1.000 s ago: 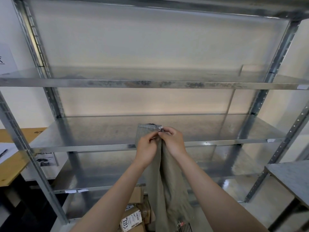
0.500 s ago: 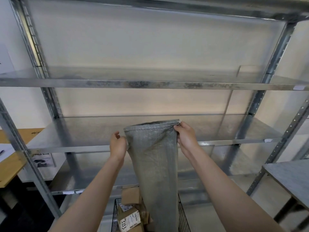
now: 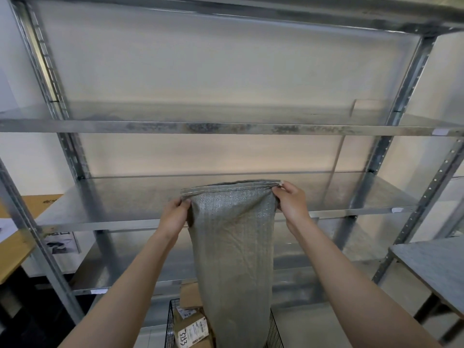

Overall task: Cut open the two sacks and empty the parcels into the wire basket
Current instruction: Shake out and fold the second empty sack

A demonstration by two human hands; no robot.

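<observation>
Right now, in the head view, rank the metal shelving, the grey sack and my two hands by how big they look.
1. Metal shelving, filling most of the view.
2. Grey sack.
3. Left hand and right hand look alike; no ranking between them.

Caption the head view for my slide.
Left hand and right hand hold a grey sack by its top corners above the basket of parcels.
</observation>
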